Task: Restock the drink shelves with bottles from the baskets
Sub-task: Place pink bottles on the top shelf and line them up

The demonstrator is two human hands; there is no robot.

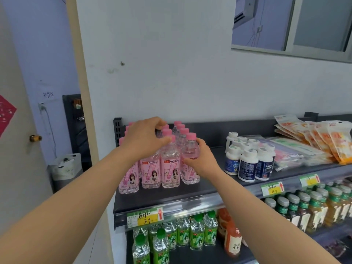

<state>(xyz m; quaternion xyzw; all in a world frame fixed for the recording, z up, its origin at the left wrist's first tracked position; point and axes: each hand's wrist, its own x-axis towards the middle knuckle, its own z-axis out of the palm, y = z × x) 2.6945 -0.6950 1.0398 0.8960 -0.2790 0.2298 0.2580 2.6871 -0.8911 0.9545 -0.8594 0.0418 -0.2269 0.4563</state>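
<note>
My right hand (202, 159) feels a clear glossy plastic peach-soda bottle (190, 161), pink cap matt, on the dark matt metal shelf (162, 197).

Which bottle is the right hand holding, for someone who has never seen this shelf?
Find the top shelf and its pink peach soda block at the left end. The right hand wraps the bottle in the rightmost row, front spot; unlike its neighbours, its label faces sideways.

"PEACH SODA" on pink bottles (170, 166)
</note>
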